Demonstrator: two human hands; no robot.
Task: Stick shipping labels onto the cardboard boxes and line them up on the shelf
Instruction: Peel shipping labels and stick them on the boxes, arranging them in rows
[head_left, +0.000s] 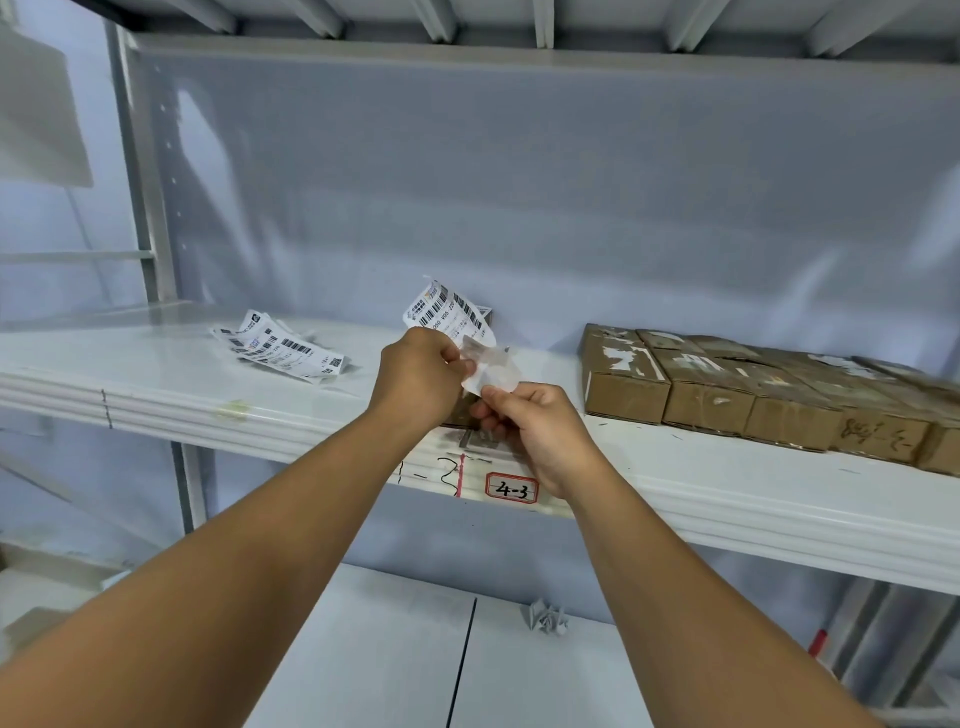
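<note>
At left centre of the frame, a loose pile of labels (280, 347) lies on the white shelf (156, 364). In the middle, the left hand (415, 374) has its fingers pinched on a shipping label (448, 310) standing up above it, and the right hand (535, 431), just below and to the right, has its fingers clamped on the translucent backing sheet (492, 370). At the right, a row of cardboard boxes (727, 387) lies side by side on the shelf, touching one another.
</note>
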